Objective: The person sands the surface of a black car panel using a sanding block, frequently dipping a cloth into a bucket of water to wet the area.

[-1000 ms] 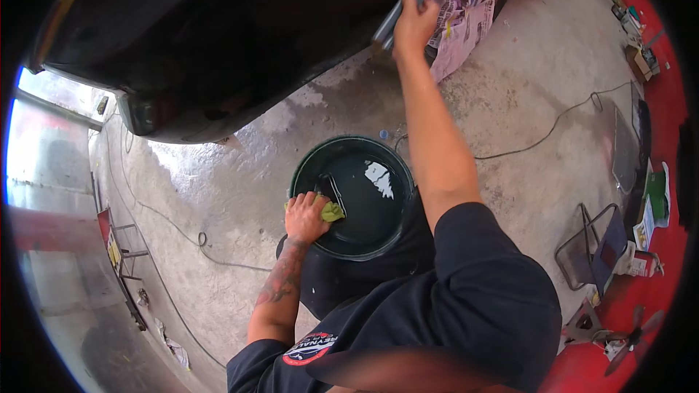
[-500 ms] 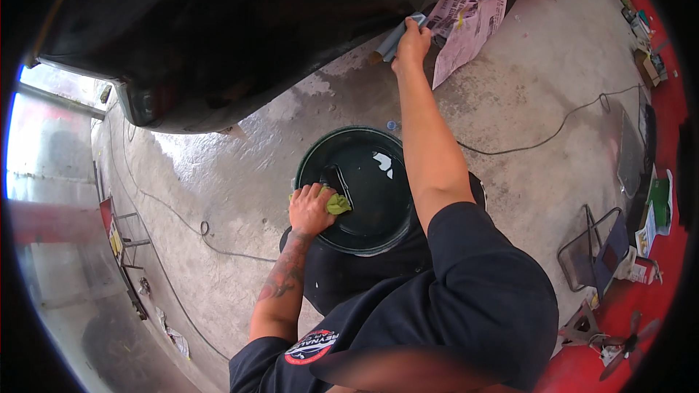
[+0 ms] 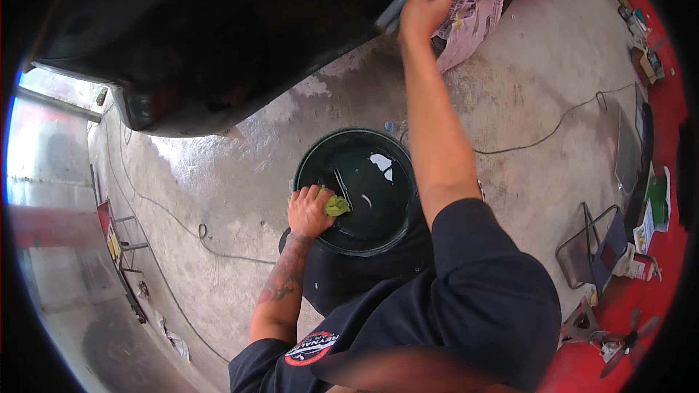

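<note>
My right hand (image 3: 424, 14) is stretched out to the far side, its fingers wrapped round a grey sanding block (image 3: 394, 14). The block lies against the lower side of a dark car body (image 3: 233, 36); motion blurs it a little. Closer in, my left hand (image 3: 309, 211) grips a crumpled yellow-green cloth (image 3: 336, 206) at the left rim of a dark round bucket (image 3: 352, 132). The bucket holds dark water with bright reflections. It stands in front of my legs.
Printed paper (image 3: 477, 11) covers part of the car beside my right hand. A cable (image 3: 546, 138) crosses the wet concrete floor (image 3: 240, 204) on the right, another on the left. A folding chair (image 3: 601, 247) and a fan (image 3: 622, 342) stand by the red edge at right.
My right hand has moved farther away with the sanding block, up along the car's side. My left hand stays on the cloth at the bucket rim.
</note>
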Motion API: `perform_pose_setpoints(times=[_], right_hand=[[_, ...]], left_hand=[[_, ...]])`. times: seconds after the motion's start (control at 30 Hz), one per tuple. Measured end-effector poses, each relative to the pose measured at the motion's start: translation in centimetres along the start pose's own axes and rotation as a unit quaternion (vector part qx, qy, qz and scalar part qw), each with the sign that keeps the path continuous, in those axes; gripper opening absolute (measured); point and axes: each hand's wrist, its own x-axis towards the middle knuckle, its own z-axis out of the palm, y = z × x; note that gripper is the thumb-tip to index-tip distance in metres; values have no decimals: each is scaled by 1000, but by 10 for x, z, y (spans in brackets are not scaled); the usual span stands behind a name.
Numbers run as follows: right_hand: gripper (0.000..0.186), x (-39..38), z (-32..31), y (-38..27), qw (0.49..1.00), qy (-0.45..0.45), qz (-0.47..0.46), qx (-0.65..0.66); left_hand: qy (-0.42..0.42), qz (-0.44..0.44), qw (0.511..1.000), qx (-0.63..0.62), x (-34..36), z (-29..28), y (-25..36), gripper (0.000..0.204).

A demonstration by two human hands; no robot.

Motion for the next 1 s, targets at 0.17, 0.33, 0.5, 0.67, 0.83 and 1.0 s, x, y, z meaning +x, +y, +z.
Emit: perform_pose_setpoints(times=[0.17,0.33,0.5,0.67,0.83,1.0], right_hand=[[47,73,-6,-62,993,-45,-98,-42],[46,-23,-19,5,990,-70,-119,18],[45,5,-11,-6,971,-60,-231,-7],[43,103,-2,-64,947,-36,-311,-76],[45,50,-9,-35,942,-81,-324,-29],[47,123,7,-68,941,-110,-316,-54]], left_hand=[[19,11,1000,-15,7,-6,3,41],[12,4,1000,-14,3,-4,2,40],[18,4,1000,-8,2,-2,-1,41],[8,2,1000,-16,6,-6,3,38],[18,-4,1000,-4,2,-5,-2,38],[0,7,1000,-3,6,-5,1,42]])
